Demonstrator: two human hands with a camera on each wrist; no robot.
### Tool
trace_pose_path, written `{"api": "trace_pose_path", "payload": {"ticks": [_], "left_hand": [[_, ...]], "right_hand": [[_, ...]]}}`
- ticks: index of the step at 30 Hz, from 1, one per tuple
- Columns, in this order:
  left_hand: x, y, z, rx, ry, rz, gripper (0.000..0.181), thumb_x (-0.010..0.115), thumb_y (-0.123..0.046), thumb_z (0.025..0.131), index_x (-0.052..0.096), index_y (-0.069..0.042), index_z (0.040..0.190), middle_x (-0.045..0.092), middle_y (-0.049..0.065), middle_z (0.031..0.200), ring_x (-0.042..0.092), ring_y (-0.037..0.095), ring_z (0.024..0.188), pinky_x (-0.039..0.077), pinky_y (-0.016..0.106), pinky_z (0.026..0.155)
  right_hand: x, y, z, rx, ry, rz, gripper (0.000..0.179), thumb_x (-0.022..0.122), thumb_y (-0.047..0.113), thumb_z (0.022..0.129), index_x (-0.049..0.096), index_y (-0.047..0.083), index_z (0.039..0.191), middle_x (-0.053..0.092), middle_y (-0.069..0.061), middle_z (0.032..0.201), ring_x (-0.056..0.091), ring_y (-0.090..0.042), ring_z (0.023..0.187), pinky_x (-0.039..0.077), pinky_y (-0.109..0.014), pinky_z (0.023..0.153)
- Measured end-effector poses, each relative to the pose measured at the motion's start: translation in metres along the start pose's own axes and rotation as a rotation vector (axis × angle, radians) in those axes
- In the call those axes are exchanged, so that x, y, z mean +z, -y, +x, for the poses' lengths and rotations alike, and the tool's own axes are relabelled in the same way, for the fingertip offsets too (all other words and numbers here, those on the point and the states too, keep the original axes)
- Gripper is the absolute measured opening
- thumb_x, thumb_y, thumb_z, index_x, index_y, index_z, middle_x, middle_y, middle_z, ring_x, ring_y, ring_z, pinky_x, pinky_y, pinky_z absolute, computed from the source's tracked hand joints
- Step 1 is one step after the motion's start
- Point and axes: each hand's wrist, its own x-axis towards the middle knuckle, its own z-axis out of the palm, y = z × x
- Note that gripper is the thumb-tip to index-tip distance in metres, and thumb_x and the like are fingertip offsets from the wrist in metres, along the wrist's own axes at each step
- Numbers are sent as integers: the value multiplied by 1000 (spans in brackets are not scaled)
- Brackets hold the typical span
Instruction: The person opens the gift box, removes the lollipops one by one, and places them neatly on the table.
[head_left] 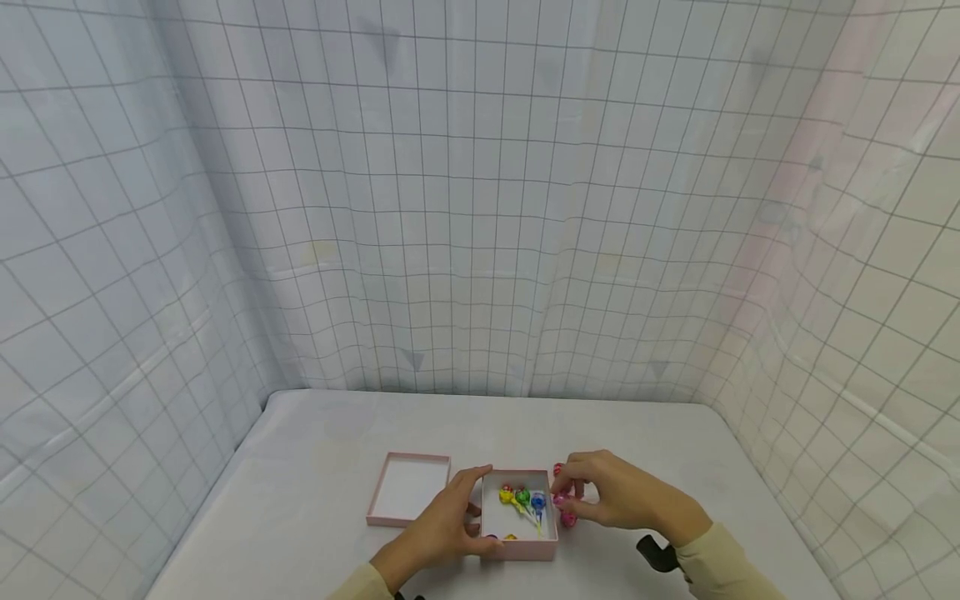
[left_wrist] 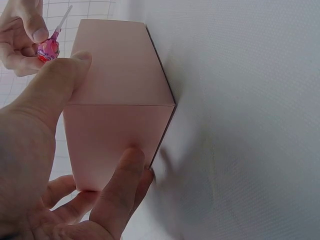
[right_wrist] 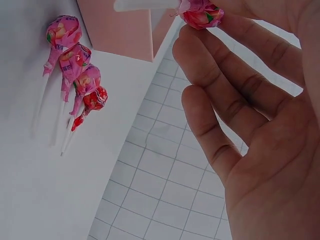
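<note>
My left hand (head_left: 442, 525) grips the open pink box (head_left: 528, 551), its thumb on the near wall and its fingers along the left side. Inside the box lie a yellow lollipop (head_left: 506, 495), a green lollipop (head_left: 522, 497) and a blue lollipop (head_left: 538, 502), with more wrappers partly hidden by the near wall. Beside the box's right wall, my right hand (head_left: 626, 493) pinches a pink lollipop (left_wrist: 48, 50) between thumb and fingers, its white stick pointing away in the left wrist view.
On the table right of the box, a row holds several pink lollipops (right_wrist: 75, 61) and a red lollipop (right_wrist: 95, 99), partly behind my right hand in the head view. The box's lid (head_left: 409, 490) lies left of the box. Grid-patterned curtains (head_left: 480, 208) surround the white table (head_left: 315, 450).
</note>
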Motion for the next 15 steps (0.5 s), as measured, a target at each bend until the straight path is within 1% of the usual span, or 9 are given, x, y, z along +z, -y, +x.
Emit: {"api": "trace_pose_path", "payload": {"ticks": [4, 8, 11, 15], "left_hand": [[0, -2, 0, -3, -1, 2, 115, 106, -30, 89, 37, -9, 179, 51, 20, 171, 70, 20, 120, 68, 31, 94], [0, -1, 0, -1, -1, 6, 114, 105, -31, 90, 37, -10, 179, 51, 21, 172, 71, 21, 120, 67, 32, 94], [0, -1, 0, -2, 1, 8, 114, 105, -33, 90, 37, -11, 179, 51, 20, 171, 71, 20, 120, 67, 33, 94], [0, 0, -1, -11, 3, 13, 114, 105, -34, 90, 37, -11, 179, 52, 19, 171, 70, 20, 119, 67, 34, 94]], "right_hand": [[1, -3, -6, 11, -10, 13, 16, 86, 14, 106, 85, 18, 122, 80, 10, 114, 69, 5, 98, 66, -23, 88], [1, -6, -11, -6, -27, 26, 19, 87, 9, 104, 84, 18, 122, 81, 8, 115, 69, 6, 98, 66, -24, 85], [2, -7, -14, -18, -34, 23, 21, 87, 8, 104, 84, 18, 121, 81, 7, 114, 69, 5, 98, 64, -23, 84], [2, -8, -17, 9, -22, 39, 22, 86, 6, 103, 84, 19, 120, 81, 7, 114, 69, 5, 97, 65, -23, 83]]}}
